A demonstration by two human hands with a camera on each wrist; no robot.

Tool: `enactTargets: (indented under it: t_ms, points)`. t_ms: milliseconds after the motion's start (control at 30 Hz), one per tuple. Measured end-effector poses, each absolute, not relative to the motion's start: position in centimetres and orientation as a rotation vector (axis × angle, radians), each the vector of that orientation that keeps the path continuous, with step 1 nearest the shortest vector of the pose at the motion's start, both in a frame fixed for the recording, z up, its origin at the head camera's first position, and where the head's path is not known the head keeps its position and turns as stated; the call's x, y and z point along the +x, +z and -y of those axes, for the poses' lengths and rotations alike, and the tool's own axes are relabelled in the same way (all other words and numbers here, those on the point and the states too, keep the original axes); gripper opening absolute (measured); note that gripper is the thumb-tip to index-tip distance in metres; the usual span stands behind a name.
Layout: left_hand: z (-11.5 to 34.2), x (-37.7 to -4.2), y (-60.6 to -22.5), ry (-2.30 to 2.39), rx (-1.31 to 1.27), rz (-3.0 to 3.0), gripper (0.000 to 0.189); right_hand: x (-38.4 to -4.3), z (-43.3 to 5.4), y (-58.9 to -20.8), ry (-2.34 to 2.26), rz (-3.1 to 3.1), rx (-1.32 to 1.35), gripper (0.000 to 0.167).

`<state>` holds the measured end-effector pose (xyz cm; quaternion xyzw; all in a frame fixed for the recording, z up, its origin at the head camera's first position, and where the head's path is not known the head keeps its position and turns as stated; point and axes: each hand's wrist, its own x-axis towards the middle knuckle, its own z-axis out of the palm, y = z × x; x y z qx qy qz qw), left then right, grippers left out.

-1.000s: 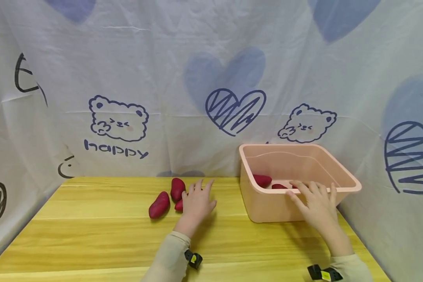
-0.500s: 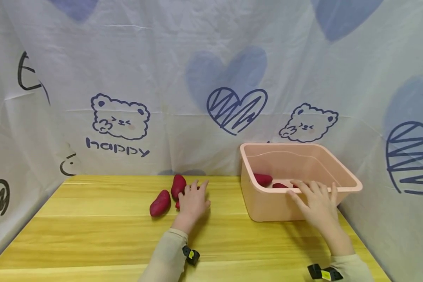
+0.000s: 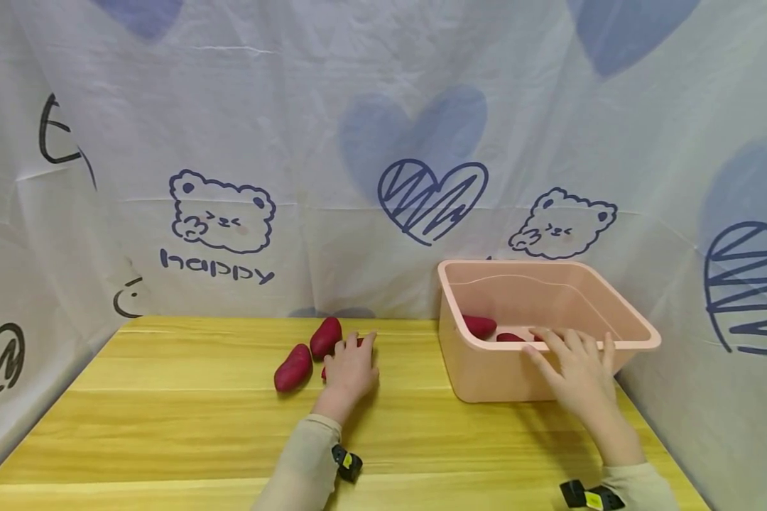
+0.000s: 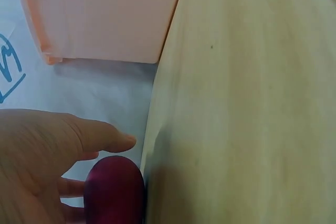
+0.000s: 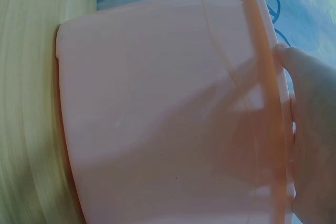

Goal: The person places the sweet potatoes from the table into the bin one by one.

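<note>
My left hand (image 3: 349, 370) reaches over a dark red sweet potato (image 4: 114, 190), largely hidden by it in the head view. In the left wrist view the thumb points past its rounded end with a small gap, and the fingers lie behind it. Two more sweet potatoes, one upper (image 3: 326, 338) and one lower (image 3: 292, 368), lie just left of this hand. My right hand (image 3: 578, 372) holds the near rim of a pink plastic tub (image 3: 498, 376), fingers over the edge. Inside are sweet potatoes (image 3: 479, 326), partly hidden by the near wall.
The yellow wood-grain table (image 3: 166, 419) bears the tub at its right side. A white cloth (image 3: 319, 241) printed with hearts and bears hangs along the back and both sides. Black bands (image 3: 347, 463) sit on both wrists.
My left hand has shifted slightly left over the sweet potatoes, and the upper one has tilted a little to the right. My right hand stays on the tub's rim.
</note>
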<state>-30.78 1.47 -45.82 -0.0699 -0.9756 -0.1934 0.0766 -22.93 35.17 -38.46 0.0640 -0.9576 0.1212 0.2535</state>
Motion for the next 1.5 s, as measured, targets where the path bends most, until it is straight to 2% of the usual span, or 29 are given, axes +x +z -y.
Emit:
enactTargets:
  t_ms: [433,1500]
  points:
    - [-1.28,-30.69,-46.23,-0.506,-0.228,2.927,0.045,-22.96,-35.27,-38.45,0.33,2.605,0.178,0.048]
    - [-1.5,-30.43,-45.8,-0.5,-0.257,2.882,0.033,-23.11,-35.27,-38.65,0.332,2.599,0.179,0.046]
